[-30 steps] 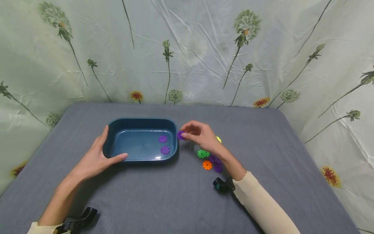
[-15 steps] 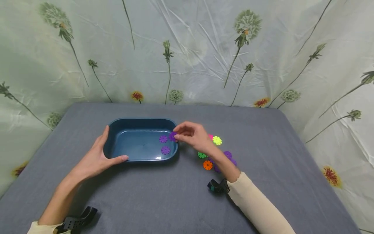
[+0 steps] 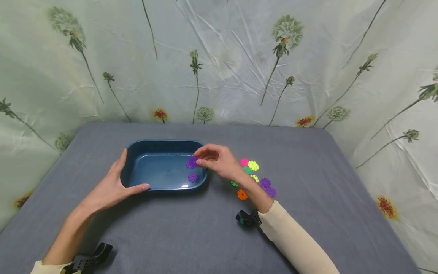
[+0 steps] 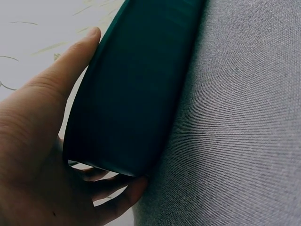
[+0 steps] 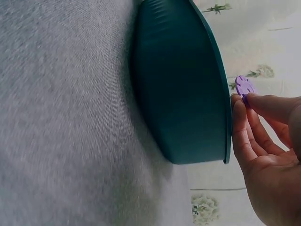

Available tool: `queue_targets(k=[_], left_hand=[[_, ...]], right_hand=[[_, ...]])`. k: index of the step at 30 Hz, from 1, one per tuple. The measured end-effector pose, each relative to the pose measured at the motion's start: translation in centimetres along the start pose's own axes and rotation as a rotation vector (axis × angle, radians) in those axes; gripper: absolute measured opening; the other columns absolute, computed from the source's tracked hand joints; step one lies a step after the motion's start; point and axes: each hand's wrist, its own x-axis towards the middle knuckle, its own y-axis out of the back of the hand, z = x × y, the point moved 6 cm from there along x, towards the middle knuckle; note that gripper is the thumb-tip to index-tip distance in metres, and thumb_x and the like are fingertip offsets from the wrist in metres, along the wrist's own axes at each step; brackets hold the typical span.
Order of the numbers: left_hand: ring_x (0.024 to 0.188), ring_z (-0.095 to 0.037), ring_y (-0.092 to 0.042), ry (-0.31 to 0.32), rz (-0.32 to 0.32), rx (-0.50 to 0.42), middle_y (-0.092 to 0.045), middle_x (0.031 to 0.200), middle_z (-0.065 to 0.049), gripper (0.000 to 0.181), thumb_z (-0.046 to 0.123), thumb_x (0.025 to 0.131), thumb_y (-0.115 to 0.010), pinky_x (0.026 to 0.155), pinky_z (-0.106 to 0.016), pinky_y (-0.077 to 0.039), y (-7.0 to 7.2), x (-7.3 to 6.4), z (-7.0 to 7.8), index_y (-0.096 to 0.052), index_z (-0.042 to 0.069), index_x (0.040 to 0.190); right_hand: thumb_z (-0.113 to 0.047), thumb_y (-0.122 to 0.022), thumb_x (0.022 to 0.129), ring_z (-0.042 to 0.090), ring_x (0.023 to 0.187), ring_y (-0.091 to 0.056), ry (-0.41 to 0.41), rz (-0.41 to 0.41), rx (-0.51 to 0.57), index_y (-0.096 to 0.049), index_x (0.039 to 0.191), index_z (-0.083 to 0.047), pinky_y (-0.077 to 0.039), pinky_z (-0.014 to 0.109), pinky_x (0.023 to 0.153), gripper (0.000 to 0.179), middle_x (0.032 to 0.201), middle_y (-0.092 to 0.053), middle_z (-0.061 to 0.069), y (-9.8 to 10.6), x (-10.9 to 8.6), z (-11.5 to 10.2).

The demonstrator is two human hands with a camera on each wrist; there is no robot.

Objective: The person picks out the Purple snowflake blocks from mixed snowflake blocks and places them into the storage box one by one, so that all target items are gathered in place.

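A blue plastic bin (image 3: pixel 157 171) sits on the grey cloth. My left hand (image 3: pixel 109 190) holds its left end, thumb at the near rim and the other fingers around the end wall. Over the bin's right end, my right hand (image 3: pixel 220 161) pinches a purple snowflake disc (image 5: pixel 244 85) between thumb and fingers. The right wrist view shows the disc above the rim. On the bin floor lies one purple disc (image 3: pixel 193 177); another purple disc (image 3: pixel 189 164) is partly covered by the held one in the head view.
Right of the bin, loose discs lie on the cloth: pink (image 3: pixel 244 162), yellow (image 3: pixel 253 165), green, orange (image 3: pixel 242 195) and purple (image 3: pixel 270 191). My right forearm partly covers this group. A dandelion-print curtain (image 3: pixel 232 76) hangs behind the table.
My right hand has moved left with the purple disc, from outside the bin's right rim to over its inside. More loose discs show beside the forearm. The left hand stays on the bin.
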Motion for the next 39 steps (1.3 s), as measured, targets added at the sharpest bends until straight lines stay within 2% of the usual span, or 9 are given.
queue_targets(k=[11,19,25,32,39], left_hand=[[0.153,-0.062,-0.014,0.001,0.004,-0.018,0.004,0.171,-0.035,0.134,0.056,0.085,-0.080,0.110,-0.080,-0.028,0.2,0.2,-0.1,0.023,0.022,0.164],[0.155,-0.060,-0.013,-0.003,-0.003,-0.039,0.003,0.172,-0.033,0.133,0.056,0.085,-0.080,0.110,-0.080,-0.028,-0.7,0.1,0.1,0.022,0.024,0.165],[0.155,-0.060,-0.012,0.011,0.008,-0.025,0.006,0.172,-0.032,0.132,0.056,0.087,-0.079,0.109,-0.081,-0.027,0.2,-0.2,-0.4,0.023,0.024,0.164],[0.155,-0.060,-0.010,0.007,0.006,-0.029,0.007,0.172,-0.032,0.131,0.055,0.087,-0.079,0.110,-0.080,-0.026,0.4,0.0,-0.6,0.022,0.023,0.164],[0.155,-0.060,-0.012,-0.008,0.004,-0.050,0.004,0.172,-0.033,0.131,0.054,0.087,-0.080,0.112,-0.080,-0.025,-0.1,0.3,-0.2,0.021,0.023,0.165]], right_hand=[[-0.006,-0.073,0.096,0.013,0.088,-0.068,0.020,-0.046,-0.118,-0.075,0.117,-0.006,-0.059,0.020,0.080,0.021,0.106,-0.074,0.011,-1.2,0.7,-0.7],[-0.004,-0.076,0.094,0.011,0.088,-0.071,-0.031,-0.076,-0.168,-0.076,0.113,-0.007,-0.059,0.021,0.077,0.020,0.113,-0.074,0.010,-2.0,0.7,-0.9],[-0.007,-0.076,0.095,0.011,0.085,-0.069,-0.031,-0.112,-0.249,-0.077,0.115,-0.010,-0.056,0.019,0.073,0.020,0.113,-0.071,0.008,-3.4,1.5,-1.5],[-0.006,-0.075,0.095,0.011,0.084,-0.068,-0.101,-0.140,-0.289,-0.079,0.113,-0.012,-0.054,0.018,0.068,0.020,0.114,-0.071,0.005,-4.1,2.4,-1.6],[-0.008,-0.075,0.096,0.013,0.093,-0.069,-0.137,-0.204,-0.357,-0.079,0.116,-0.015,-0.055,0.018,0.075,0.022,0.119,-0.071,0.004,-4.4,2.7,-1.2]])
